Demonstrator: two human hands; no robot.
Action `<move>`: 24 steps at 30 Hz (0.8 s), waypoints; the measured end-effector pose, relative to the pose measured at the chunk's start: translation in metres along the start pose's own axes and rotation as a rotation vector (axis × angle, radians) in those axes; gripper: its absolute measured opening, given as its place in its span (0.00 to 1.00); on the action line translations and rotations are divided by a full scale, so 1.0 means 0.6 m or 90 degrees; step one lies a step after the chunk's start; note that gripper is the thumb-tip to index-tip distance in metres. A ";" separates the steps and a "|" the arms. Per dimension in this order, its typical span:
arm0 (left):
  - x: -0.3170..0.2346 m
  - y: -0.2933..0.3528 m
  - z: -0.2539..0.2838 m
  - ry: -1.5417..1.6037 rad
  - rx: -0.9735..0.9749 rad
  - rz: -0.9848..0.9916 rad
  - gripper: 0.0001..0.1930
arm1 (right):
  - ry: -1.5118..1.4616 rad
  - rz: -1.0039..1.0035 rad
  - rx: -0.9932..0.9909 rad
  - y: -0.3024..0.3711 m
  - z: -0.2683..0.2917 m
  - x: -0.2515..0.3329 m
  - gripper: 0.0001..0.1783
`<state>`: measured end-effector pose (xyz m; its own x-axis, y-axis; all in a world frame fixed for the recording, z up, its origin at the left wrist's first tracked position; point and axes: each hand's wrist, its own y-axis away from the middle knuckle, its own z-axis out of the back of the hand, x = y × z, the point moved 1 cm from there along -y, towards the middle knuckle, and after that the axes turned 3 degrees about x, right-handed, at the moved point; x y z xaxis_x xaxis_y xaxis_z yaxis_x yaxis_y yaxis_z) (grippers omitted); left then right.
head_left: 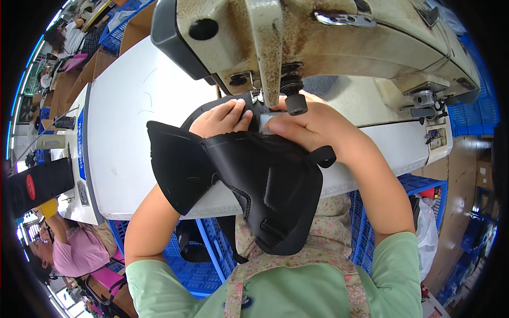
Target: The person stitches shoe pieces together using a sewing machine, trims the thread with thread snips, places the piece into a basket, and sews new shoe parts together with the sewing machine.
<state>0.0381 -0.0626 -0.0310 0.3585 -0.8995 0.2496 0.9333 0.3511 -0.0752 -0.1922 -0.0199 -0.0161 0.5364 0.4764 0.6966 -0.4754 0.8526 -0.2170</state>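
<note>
A black moulded leather holster (265, 185) with stitched edges and a small strap loop hangs over the front edge of the sewing machine's bed. Its upper end lies under the presser foot (257, 97). My left hand (222, 116) presses on the black leather left of the foot, fingers lying flat and pointing at the needle area. My right hand (313, 124) is closed on the holster's upper edge at the right, its thumb beside a grey metal plate (266, 121). The machine's post and a black knob (296, 104) hide most of its fingers.
The worn cream sewing machine head (360, 45) arches over my hands. A white tabletop (127, 159) extends left. Blue plastic crates (212, 244) stand below the table on both sides. Another person (87, 246) in pink sits at the left.
</note>
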 end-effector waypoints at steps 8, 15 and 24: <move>-0.011 -0.009 0.014 0.064 -0.004 0.084 0.20 | -0.036 -0.223 0.212 -0.030 0.041 0.026 0.31; -0.009 -0.005 0.024 0.086 -0.012 0.077 0.23 | 0.224 -0.089 0.190 -0.010 0.035 0.048 0.18; -0.001 -0.012 0.019 0.099 -0.011 0.110 0.19 | 0.143 -0.099 0.141 -0.017 0.030 0.041 0.17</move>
<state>0.0311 -0.0615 -0.0199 0.5110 -0.8559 0.0796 0.8572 0.5005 -0.1210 -0.1868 -0.0207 0.0157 0.7432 0.4005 0.5359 -0.5019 0.8635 0.0506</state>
